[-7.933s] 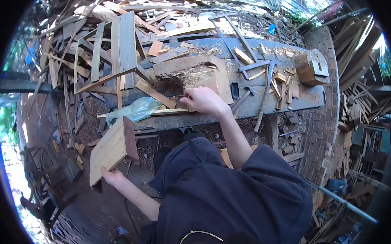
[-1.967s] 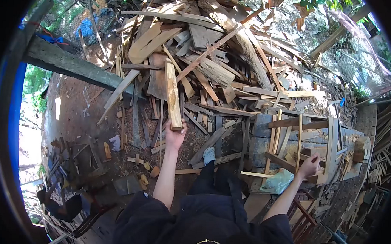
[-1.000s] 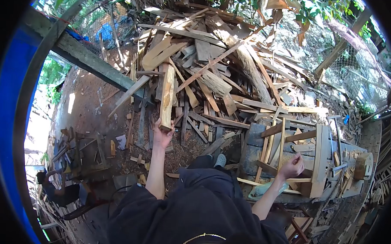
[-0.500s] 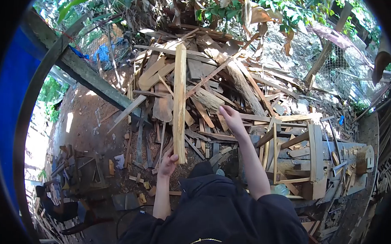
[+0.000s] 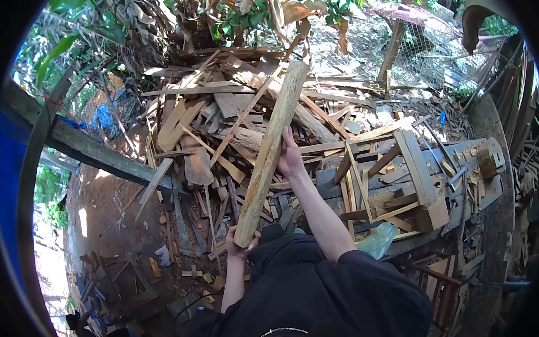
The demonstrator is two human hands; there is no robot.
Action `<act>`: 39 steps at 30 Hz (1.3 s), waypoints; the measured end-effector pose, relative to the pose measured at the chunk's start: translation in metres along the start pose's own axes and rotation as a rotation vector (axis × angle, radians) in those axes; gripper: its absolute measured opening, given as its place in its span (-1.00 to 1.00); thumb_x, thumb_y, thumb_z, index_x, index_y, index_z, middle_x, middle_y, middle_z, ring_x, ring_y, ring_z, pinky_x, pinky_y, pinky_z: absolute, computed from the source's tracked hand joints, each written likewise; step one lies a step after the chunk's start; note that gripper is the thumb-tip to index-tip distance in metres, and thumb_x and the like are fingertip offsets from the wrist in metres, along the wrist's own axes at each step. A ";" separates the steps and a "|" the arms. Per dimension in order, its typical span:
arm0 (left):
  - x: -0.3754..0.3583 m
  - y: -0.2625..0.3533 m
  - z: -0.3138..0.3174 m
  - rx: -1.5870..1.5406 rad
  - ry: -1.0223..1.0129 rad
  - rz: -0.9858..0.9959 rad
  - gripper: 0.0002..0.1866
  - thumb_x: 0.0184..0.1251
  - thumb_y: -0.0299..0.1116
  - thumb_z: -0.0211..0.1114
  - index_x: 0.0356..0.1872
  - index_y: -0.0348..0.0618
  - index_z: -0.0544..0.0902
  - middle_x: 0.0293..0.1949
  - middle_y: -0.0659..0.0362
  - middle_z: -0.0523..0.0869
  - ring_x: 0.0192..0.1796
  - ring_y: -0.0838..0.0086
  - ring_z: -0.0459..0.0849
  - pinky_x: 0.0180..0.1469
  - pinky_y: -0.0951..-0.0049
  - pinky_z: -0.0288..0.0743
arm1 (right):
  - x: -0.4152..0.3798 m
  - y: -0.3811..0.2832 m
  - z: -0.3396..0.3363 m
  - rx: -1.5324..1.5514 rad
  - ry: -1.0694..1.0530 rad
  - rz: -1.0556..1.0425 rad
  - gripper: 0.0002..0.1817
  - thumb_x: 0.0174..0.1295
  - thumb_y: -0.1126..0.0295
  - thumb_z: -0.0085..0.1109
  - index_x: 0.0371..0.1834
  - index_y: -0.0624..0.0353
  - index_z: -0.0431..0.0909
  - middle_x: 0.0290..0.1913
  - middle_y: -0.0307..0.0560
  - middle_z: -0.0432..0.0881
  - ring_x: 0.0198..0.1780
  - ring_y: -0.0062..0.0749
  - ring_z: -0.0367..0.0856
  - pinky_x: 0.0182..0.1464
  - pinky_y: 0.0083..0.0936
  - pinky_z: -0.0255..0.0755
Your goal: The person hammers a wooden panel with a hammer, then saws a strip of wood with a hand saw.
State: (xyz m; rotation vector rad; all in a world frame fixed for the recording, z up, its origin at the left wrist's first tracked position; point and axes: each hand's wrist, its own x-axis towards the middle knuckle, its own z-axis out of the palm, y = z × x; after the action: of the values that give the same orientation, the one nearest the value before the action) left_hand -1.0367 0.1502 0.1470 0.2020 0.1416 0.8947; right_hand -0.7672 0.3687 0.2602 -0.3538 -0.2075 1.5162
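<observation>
A long, rough length of timber (image 5: 271,151) slants up and away from me, its far end tipped to the right. My left hand (image 5: 241,243) is closed round its near, lower end, close to my body. Against its right side, around the middle, is my right hand (image 5: 290,152), supporting the timber; some of its fingers are hidden behind the wood. Beyond the timber lies a heap of scrap wood (image 5: 224,107), with boards, slats and rough slabs crossing one another.
To the right is a low bench of planks (image 5: 458,205) bearing an upright wooden frame (image 5: 414,167) and a wood block (image 5: 490,158). A pale green plastic bag (image 5: 378,240) lies near my right elbow. A concrete beam (image 5: 98,153) runs along the left, and offcuts litter the ground.
The timber has tilted from near upright to slanting right. My right hand, apart from it before, now touches its side. The view has shifted to the right.
</observation>
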 end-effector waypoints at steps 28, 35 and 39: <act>0.025 0.015 0.113 1.582 0.516 0.303 -0.60 0.27 -0.39 0.69 -0.03 -0.23 0.64 -0.19 0.09 0.88 -0.15 0.51 0.85 -0.13 0.46 0.65 | -0.062 -0.054 0.001 -0.292 0.587 -0.424 -0.25 0.64 -0.34 -0.10 0.45 0.17 0.38 0.20 -0.01 0.67 0.11 -0.20 0.71 0.22 -0.21 0.64; 0.022 0.010 0.100 1.905 0.564 0.563 -0.67 0.25 -0.49 0.64 -0.06 -0.20 0.66 -0.14 0.09 0.89 -0.10 0.32 0.90 -0.01 0.33 0.72 | -0.071 -0.058 -0.019 -0.505 0.302 -0.261 -0.44 0.47 0.13 0.45 0.30 0.26 0.45 0.06 0.07 0.77 -0.15 -0.15 0.87 -0.13 -0.27 0.80; 0.017 0.013 0.091 1.869 0.556 0.586 -0.63 0.25 -0.55 0.65 -0.02 -0.22 0.63 -0.02 0.06 0.87 -0.01 0.41 0.85 0.08 0.40 0.67 | -0.087 -0.063 -0.004 -0.477 0.200 -0.241 -0.50 0.49 0.18 0.42 0.23 0.34 0.47 0.17 0.19 0.76 -0.01 -0.03 0.88 -0.05 -0.27 0.84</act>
State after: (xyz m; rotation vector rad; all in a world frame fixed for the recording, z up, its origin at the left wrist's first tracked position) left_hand -1.0174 0.1607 0.2382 1.7939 1.5000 1.1170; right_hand -0.7112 0.2808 0.2865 -0.8260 -0.4392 1.1740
